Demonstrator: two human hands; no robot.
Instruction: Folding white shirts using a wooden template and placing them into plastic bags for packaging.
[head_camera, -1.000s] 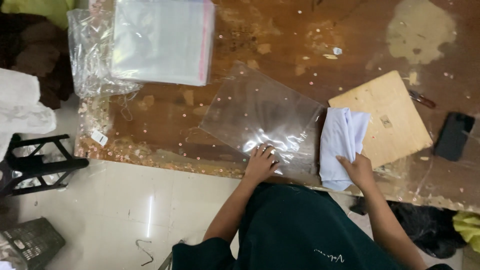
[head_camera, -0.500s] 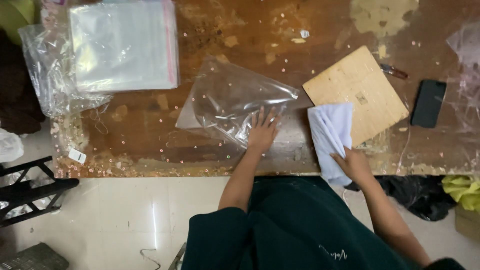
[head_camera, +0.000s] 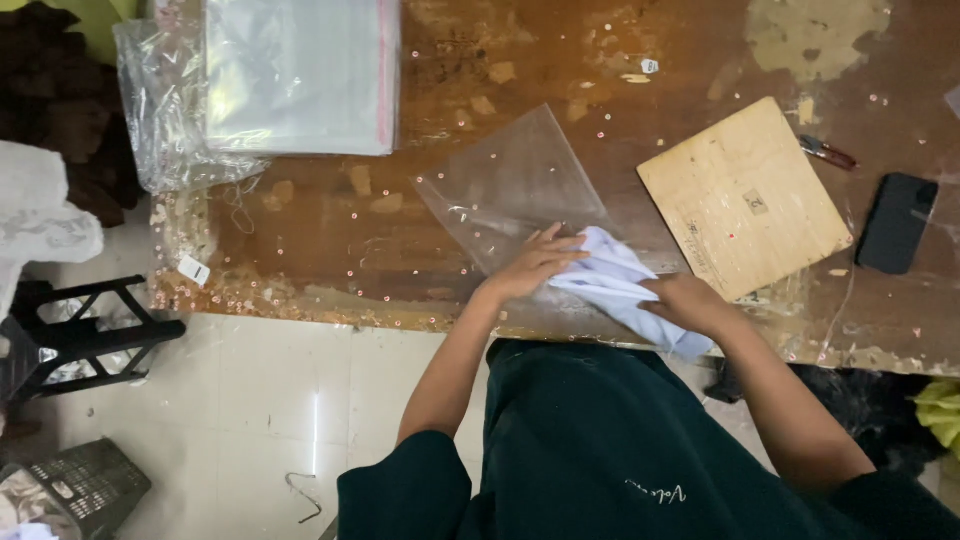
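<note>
white folded cloth (head_camera: 615, 285) lies at the near edge of the brown desk (head_camera: 640, 40), gripped by the right hand (head_camera: 690, 302), while the left hand (head_camera: 535, 265) rests flat, fingers spread, touching cloth and clear plastic bag (head_camera: 510, 185).

I read this as a small garment-packing workshop: a scarred wooden worktop (head_camera: 330, 230), a stack of clear plastic bags (head_camera: 300, 75), a wooden board (head_camera: 745, 195), tiled floor (head_camera: 250, 400).
</note>
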